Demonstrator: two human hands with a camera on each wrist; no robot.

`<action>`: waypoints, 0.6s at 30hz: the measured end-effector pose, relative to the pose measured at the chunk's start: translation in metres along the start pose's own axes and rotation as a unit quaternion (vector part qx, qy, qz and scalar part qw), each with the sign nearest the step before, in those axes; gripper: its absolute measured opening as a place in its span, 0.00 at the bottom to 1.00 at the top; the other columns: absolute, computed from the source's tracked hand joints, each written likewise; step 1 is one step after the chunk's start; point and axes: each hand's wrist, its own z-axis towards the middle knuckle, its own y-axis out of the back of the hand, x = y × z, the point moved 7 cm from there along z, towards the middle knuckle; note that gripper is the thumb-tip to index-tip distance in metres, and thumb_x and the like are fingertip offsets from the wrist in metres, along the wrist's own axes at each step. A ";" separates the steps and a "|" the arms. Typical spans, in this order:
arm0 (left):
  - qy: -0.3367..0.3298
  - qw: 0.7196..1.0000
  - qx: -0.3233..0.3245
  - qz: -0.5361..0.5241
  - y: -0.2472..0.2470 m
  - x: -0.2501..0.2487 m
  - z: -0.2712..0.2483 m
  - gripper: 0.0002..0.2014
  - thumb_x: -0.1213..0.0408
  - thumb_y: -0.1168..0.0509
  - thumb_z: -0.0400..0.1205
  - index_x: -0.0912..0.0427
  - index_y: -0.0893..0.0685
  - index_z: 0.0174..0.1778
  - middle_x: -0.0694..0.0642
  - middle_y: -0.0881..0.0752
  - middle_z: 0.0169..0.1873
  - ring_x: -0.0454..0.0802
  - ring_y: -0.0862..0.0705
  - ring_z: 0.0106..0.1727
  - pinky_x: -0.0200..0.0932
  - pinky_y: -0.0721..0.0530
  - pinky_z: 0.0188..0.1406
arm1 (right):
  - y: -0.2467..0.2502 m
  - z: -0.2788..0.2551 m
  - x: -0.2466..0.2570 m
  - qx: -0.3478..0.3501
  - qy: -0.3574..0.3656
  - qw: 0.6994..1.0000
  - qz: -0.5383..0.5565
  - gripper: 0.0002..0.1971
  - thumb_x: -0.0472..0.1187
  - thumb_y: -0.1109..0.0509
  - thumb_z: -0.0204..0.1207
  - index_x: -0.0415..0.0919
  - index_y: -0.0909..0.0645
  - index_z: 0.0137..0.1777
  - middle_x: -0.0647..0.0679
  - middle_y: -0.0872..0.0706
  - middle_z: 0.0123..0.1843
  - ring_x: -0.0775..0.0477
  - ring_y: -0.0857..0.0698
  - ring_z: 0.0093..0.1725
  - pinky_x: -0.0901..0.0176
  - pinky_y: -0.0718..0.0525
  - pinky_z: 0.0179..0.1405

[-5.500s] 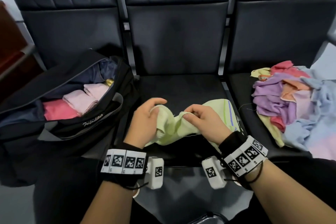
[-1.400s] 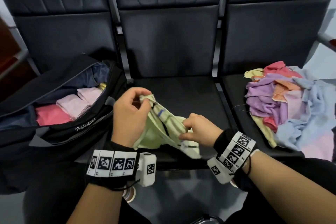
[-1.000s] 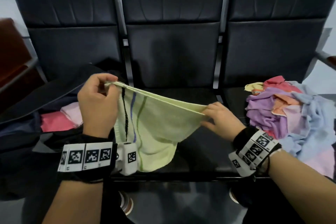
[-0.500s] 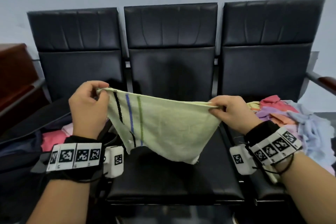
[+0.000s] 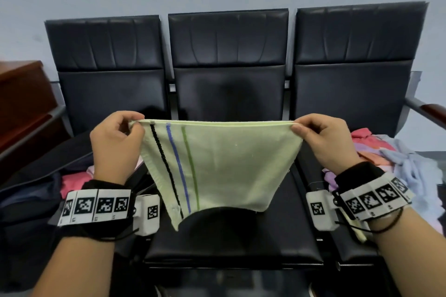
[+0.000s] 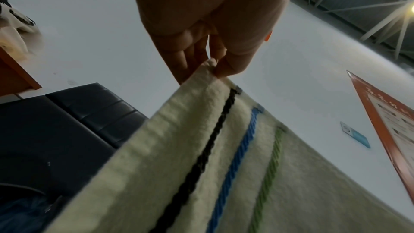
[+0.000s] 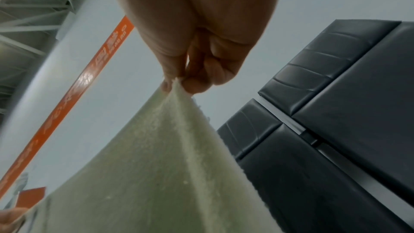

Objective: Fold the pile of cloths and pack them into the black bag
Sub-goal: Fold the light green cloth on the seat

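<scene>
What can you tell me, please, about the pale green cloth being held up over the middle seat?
The pale green cloth looks like soft terry, with three thin lines, black, blue and green, running down near its left side. It hangs in the air above the middle seat, top edge pulled straight and level, apparently doubled over along that edge. The left hand pinches one top corner, the right hand the other. Its lower edge sags unevenly; whether it touches the seat cannot be told.

Pale green cloth (image 5: 231,164) with black, blue, green stripes

Towel (image 5: 224,164): pale green terry cloth, nubbly, matt. Chairs (image 5: 229,55): black leatherette, smooth, slight sheen.
</scene>
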 end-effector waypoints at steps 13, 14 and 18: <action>-0.019 0.997 -0.036 -0.058 0.025 -0.025 -0.006 0.12 0.62 0.38 0.68 0.40 0.12 0.34 0.38 0.13 0.28 0.35 0.23 0.26 0.28 0.27 0.25 | 0.029 -0.007 0.028 -0.047 -0.022 0.998 0.022 0.05 0.44 0.26 0.78 0.53 0.16 0.40 0.54 0.14 0.30 0.58 0.19 0.23 0.66 0.21 0.24; 0.003 0.999 -0.022 -0.042 0.018 -0.016 -0.005 0.11 0.59 0.38 0.66 0.39 0.11 0.34 0.38 0.13 0.28 0.36 0.22 0.26 0.32 0.24 0.26 | 0.023 -0.006 0.019 -0.041 -0.047 0.997 0.034 0.05 0.44 0.27 0.78 0.52 0.17 0.41 0.53 0.14 0.28 0.55 0.19 0.20 0.65 0.22 0.21; 0.103 0.993 0.052 0.032 -0.019 0.031 0.000 0.11 0.54 0.35 0.64 0.37 0.11 0.38 0.42 0.12 0.28 0.46 0.17 0.32 0.55 0.11 0.42 | -0.016 0.005 -0.020 0.004 -0.148 0.987 0.061 0.08 0.41 0.30 0.81 0.48 0.22 0.40 0.51 0.14 0.26 0.41 0.12 0.23 0.65 0.25 0.16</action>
